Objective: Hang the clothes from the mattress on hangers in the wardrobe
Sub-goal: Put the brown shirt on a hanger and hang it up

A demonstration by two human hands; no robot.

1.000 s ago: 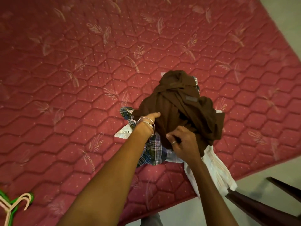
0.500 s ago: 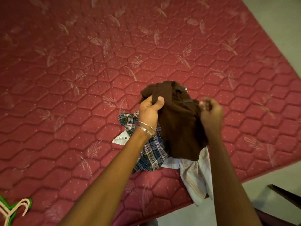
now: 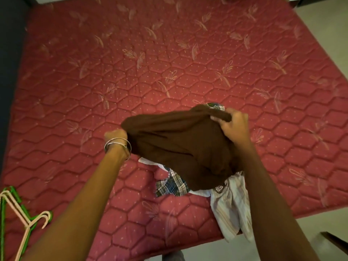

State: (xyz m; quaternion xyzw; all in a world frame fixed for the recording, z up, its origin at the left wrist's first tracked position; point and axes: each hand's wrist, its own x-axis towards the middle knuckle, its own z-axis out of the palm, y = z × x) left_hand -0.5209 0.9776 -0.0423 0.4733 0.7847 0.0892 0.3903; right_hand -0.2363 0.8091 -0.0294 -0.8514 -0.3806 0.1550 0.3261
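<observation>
Hands (image 3: 115, 135) (image 3: 233, 123) grip brown garment (image 3: 180, 147).

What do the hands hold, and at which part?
Both hold the brown garment: the left hand grips its left edge, the right hand its upper right edge.

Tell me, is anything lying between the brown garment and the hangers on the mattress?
Nothing visible does. Both hands, left and right, grip the brown garment above the pile. Only bare mattress and the left forearm lie toward the hangers at the lower left.
</observation>
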